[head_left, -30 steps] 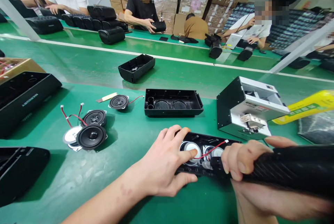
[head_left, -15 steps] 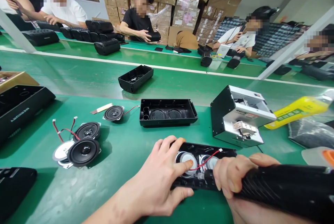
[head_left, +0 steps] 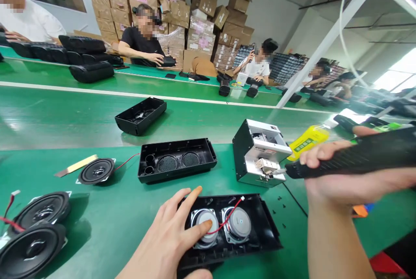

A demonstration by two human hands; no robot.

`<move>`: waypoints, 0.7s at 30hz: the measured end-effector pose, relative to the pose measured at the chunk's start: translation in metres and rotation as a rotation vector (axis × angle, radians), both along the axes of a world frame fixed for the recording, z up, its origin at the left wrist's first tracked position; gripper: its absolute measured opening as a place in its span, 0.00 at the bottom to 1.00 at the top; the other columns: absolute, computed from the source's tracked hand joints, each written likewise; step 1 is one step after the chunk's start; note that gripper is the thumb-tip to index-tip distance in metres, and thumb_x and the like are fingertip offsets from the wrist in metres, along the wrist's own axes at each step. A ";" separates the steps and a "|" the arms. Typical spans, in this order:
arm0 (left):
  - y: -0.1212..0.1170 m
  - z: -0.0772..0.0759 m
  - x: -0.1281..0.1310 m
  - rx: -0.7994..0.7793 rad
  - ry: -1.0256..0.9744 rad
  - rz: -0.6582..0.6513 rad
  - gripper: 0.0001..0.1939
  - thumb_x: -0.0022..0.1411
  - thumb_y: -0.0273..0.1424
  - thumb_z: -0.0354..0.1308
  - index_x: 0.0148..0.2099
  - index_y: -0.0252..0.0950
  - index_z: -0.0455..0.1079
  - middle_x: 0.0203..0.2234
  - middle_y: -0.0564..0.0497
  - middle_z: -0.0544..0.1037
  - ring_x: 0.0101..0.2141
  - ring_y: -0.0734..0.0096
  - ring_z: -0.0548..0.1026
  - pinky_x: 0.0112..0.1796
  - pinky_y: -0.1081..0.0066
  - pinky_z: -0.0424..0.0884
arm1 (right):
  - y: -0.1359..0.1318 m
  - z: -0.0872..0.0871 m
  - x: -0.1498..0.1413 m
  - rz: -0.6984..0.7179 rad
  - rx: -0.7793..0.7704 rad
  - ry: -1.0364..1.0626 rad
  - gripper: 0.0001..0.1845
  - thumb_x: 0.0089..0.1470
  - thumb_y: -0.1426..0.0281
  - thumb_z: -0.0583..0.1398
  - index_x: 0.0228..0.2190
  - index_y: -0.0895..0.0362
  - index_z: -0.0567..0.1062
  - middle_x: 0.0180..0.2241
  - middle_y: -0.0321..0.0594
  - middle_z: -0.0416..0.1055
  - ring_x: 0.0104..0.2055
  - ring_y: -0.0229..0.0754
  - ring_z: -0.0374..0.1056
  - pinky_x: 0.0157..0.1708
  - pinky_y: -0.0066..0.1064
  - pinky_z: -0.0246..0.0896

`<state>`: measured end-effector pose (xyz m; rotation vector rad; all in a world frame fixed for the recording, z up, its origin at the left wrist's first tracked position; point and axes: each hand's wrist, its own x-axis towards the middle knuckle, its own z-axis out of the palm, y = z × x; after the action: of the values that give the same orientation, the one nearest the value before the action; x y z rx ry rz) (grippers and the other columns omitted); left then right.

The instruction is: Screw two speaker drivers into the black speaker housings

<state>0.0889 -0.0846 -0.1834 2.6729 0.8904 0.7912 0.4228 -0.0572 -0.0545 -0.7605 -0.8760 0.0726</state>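
Nearest to you, your left hand (head_left: 169, 238) lies spread over the black speaker housing (head_left: 260, 231) on the green worktop (head_left: 130, 209), one fingertip pressing the left of its two silver drivers (head_left: 204, 226), which a red wire (head_left: 227, 220) crosses. Further right, your right hand (head_left: 328, 175) is wrapped closed around the black electric screwdriver (head_left: 357, 157), its tip at the screw feeder box (head_left: 256, 151). Beyond, an empty housing (head_left: 177, 164) sits beside a loose speaker (head_left: 96, 170).
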 end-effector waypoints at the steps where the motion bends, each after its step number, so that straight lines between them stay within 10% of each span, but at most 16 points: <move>1: 0.001 -0.002 -0.001 0.016 -0.007 -0.004 0.32 0.58 0.52 0.70 0.62 0.50 0.72 0.76 0.45 0.46 0.67 0.32 0.57 0.56 0.38 0.71 | 0.008 0.001 0.000 -0.043 -0.007 -0.056 0.41 0.50 0.29 0.54 0.42 0.53 0.71 0.14 0.27 0.58 0.12 0.40 0.54 0.07 0.28 0.50; 9: 0.007 -0.008 -0.007 0.027 0.008 -0.011 0.35 0.57 0.59 0.67 0.63 0.52 0.70 0.76 0.48 0.44 0.67 0.36 0.57 0.55 0.42 0.72 | 0.016 -0.012 -0.012 -0.047 -0.124 -0.072 0.43 0.50 0.27 0.52 0.41 0.54 0.68 0.16 0.28 0.59 0.12 0.40 0.54 0.09 0.30 0.50; 21: -0.002 0.019 -0.017 -0.182 0.034 -0.009 0.35 0.57 0.33 0.70 0.66 0.53 0.69 0.76 0.48 0.48 0.70 0.33 0.55 0.59 0.34 0.71 | -0.024 -0.015 -0.005 0.133 -0.143 -0.027 0.39 0.60 0.35 0.46 0.49 0.51 0.76 0.16 0.30 0.62 0.12 0.40 0.56 0.13 0.28 0.55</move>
<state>0.0721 -0.0869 -0.1644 2.5369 0.9110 0.6318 0.4180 -0.0812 -0.0693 -0.8370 -0.9536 0.2450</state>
